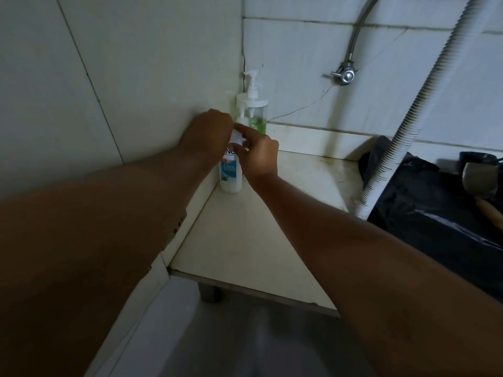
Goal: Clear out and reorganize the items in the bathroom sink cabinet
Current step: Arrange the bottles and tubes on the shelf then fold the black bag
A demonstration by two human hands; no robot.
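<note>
The cabinet floor, a pale stained shelf, fills the middle of the view and is bare across most of its width. On its right side lies 1 black plastic bag, cut off by the frame edge, with something brownish and something grey on top that are too blurred to name. 1 white ribbed drain hose runs down in front of the bag to the shelf, and 1 metal braided hose curves from the top edge to 1 chrome valve on the tiled back wall.

In the far left corner stand 2 bottles, the front one close before the other. The clear pump bottle, with green liquid low inside, is against the wall. The white bottle, with a blue label, stands upright on the shelf in front; its top is hidden by the fingers.

The left hand is curled around the white bottle's top from the left, and the right hand pinches it from the right with the forefinger stretched out. Blur makes the cap hard to see.
</note>
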